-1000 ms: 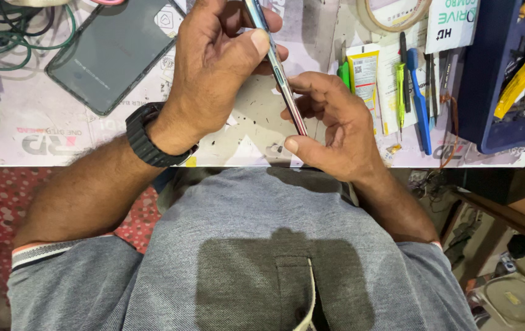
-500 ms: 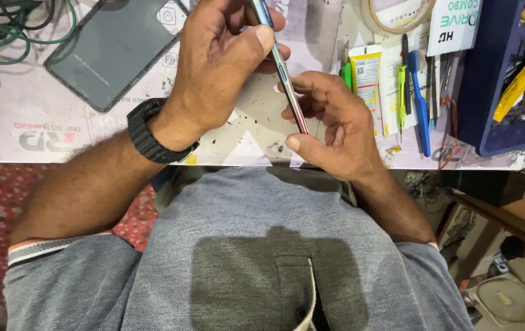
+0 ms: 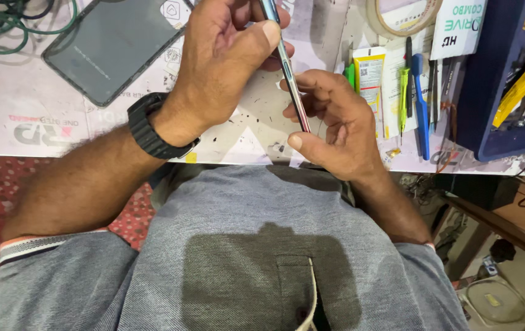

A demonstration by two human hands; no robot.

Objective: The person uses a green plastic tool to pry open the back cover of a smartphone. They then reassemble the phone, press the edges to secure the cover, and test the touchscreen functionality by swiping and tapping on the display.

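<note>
Both hands are clamped on the thin phone (image 3: 287,76) held edge-on above the worktable (image 3: 60,122), left hand (image 3: 222,64) pinching its far end, right hand (image 3: 336,122) gripping the near end.

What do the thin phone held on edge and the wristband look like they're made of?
The phone, gripped by the left hand and right hand, shows a shiny rim, probably polished metal, though glossy plastic is possible. The black wristband is matt and ribbed, most likely rubber or soft plastic.
</note>
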